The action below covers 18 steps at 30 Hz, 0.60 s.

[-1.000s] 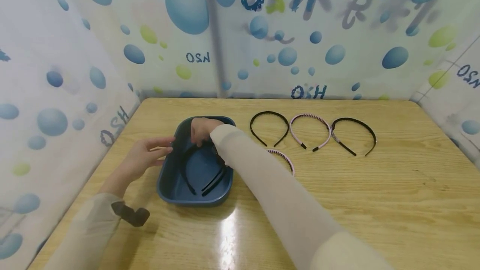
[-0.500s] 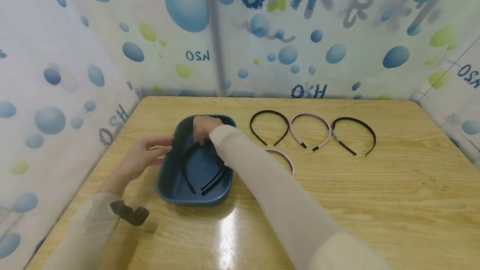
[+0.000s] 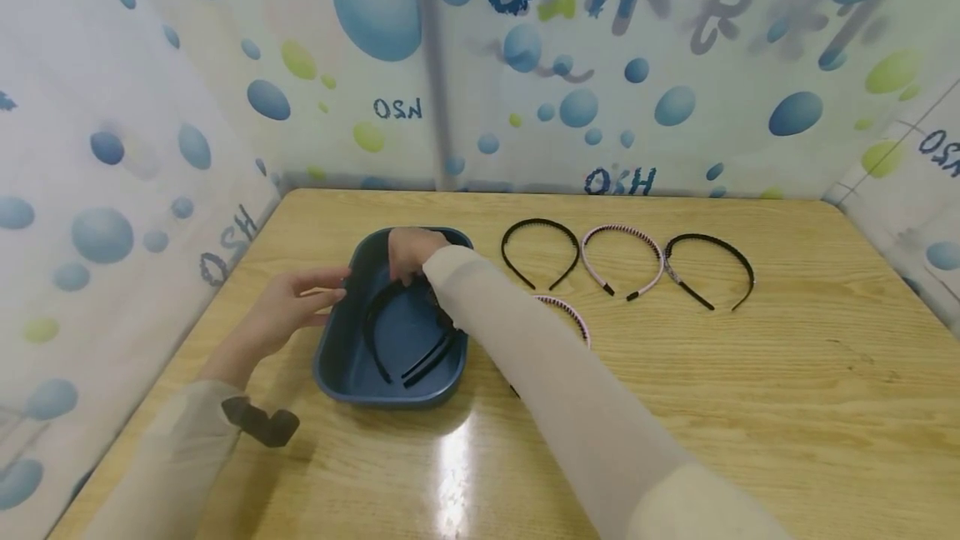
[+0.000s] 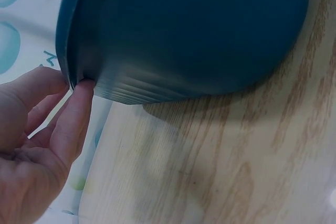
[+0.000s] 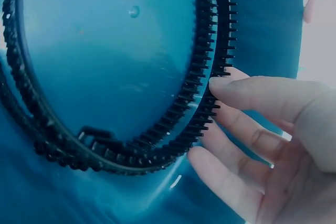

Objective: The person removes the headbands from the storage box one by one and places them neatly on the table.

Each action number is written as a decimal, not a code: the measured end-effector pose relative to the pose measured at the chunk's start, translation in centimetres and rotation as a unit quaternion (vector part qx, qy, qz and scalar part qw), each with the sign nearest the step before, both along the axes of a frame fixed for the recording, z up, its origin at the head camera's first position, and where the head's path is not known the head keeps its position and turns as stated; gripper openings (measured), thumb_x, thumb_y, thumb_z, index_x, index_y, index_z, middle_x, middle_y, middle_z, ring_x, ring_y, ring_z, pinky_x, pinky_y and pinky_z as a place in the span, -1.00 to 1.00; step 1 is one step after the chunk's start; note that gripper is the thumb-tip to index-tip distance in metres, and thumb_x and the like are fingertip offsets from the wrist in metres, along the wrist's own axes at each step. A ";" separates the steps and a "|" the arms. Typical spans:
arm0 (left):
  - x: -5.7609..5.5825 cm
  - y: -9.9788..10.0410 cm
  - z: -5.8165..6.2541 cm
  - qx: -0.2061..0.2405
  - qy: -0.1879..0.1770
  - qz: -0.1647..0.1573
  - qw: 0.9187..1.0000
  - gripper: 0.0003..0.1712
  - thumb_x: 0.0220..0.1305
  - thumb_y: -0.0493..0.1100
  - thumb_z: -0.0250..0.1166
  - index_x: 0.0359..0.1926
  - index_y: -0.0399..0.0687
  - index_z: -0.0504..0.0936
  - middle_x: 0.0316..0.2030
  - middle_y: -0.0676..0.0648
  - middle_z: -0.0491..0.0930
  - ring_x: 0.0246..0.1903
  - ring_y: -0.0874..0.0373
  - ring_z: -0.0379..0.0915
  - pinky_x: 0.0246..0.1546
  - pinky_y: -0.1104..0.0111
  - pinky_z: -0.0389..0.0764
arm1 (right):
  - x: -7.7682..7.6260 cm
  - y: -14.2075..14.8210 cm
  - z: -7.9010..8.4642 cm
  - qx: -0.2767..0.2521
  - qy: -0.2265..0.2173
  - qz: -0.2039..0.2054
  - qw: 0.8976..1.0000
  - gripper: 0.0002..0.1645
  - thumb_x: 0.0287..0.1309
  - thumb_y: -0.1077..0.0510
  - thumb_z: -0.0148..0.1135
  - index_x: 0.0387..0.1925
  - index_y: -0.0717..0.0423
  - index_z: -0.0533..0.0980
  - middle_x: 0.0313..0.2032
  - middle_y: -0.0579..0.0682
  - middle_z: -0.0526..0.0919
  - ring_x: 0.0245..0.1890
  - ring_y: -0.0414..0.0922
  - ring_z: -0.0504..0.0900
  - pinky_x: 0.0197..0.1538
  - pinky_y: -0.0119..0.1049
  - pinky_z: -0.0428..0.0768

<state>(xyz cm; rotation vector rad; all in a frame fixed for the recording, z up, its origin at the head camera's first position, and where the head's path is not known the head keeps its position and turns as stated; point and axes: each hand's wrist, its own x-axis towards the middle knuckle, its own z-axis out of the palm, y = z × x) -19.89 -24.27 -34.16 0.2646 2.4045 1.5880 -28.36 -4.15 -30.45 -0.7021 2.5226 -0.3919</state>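
A blue plastic basin stands on the table with several black toothed headbands inside. My right hand reaches into its far end. In the right wrist view, the thumb and fingers pinch the outer side of a black headband, which lies against another one. My left hand is at the basin's left side. In the left wrist view, its fingertips hold the basin's rim. The right forearm covers part of the basin's right side.
Right of the basin lie a black headband, a pink headband and a black headband with a glittery part. Another pink headband is partly hidden under the right sleeve. A patterned curtain hangs behind the wooden table.
My right hand has shifted very slightly within the basin's far end. The left hand stays at the rim, and the headbands on the table have not moved.
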 end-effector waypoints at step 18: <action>-0.2 -0.1 -0.4 0.009 0.002 0.000 1.000 -0.42 0.28 -0.18 0.17 0.23 -0.39 0.28 0.23 -0.33 0.22 0.07 0.22 0.34 -0.15 0.35 0.55 | -0.6 1.0 1.0 -0.032 0.017 0.004 0.999 -0.83 0.08 0.30 0.21 -0.39 0.06 0.69 -0.45 -0.13 0.63 -0.72 -0.23 0.25 -0.65 -0.43 0.24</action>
